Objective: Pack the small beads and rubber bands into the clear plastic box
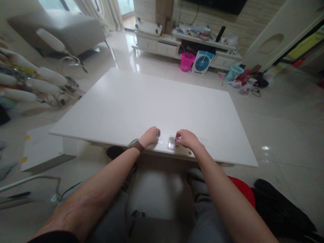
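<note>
At the near edge of the white table, my left hand is closed in a pinch on a small item with a bit of blue and yellow, too small to name. A watch is on that wrist. My right hand pinches a tiny pink-red piece over a clear plastic box. The box lies flat between my hands, with a few small round pieces in or beside it. A small blue-and-yellow piece lies on the table below my right hand.
Beyond the table stand a pink basket, a box fan and a low cabinet. White-padded metal frames are at the left. A red item and a black bag sit at the lower right.
</note>
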The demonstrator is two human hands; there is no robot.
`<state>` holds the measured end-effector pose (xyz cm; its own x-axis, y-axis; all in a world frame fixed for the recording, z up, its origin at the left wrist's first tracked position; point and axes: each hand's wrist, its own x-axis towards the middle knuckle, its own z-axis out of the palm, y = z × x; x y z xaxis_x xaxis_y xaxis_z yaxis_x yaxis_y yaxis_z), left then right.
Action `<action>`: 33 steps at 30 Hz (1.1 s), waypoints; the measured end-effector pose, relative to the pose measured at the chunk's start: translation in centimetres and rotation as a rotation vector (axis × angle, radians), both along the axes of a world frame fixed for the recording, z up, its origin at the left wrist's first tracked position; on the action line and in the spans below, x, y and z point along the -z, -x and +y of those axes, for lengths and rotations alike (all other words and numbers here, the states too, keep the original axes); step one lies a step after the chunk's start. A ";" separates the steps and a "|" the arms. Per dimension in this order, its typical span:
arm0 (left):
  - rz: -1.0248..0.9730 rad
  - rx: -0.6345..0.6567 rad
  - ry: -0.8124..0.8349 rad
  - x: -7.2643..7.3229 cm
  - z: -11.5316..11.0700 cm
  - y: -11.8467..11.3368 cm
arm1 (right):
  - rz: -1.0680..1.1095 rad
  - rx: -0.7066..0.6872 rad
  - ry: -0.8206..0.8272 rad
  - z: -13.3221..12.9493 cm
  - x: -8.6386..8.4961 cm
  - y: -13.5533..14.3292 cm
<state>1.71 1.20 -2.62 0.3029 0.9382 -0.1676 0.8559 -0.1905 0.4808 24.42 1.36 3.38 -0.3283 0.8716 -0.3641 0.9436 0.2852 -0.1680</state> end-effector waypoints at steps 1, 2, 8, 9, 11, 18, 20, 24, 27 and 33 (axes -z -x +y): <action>-0.004 0.002 -0.003 -0.1 -0.1 -0.1 | 0.000 0.000 0.002 0.0 0.0 0.1; -0.007 0.000 -0.006 -0.2 -0.1 -0.1 | -0.002 0.002 0.005 0.0 0.0 0.1; 0.021 -0.026 -0.015 -0.2 0.2 0.1 | -0.066 0.064 0.018 0.4 -0.2 -0.5; 0.027 -0.026 -0.019 -0.1 0.2 0.2 | -0.074 0.069 0.029 0.4 -0.2 -0.6; 0.034 -0.023 -0.030 0.0 0.3 0.2 | -0.079 0.068 0.045 0.3 -0.2 -0.8; 0.042 -0.001 -0.053 0.2 0.3 0.1 | -0.074 0.009 0.050 0.3 0.6 -0.6; 0.042 0.004 -0.055 0.2 0.3 0.1 | -0.078 -0.001 0.059 0.2 0.8 -0.5; 0.034 0.004 -0.052 0.2 0.3 0.1 | -0.079 -0.010 0.031 0.2 0.7 -0.5; 0.039 0.000 -0.048 0.2 0.3 0.1 | -0.069 0.005 -0.009 0.1 0.5 -0.5; 0.036 -0.010 -0.041 -0.3 0.4 0.3 | -0.056 -0.008 0.021 -0.1 0.5 -0.4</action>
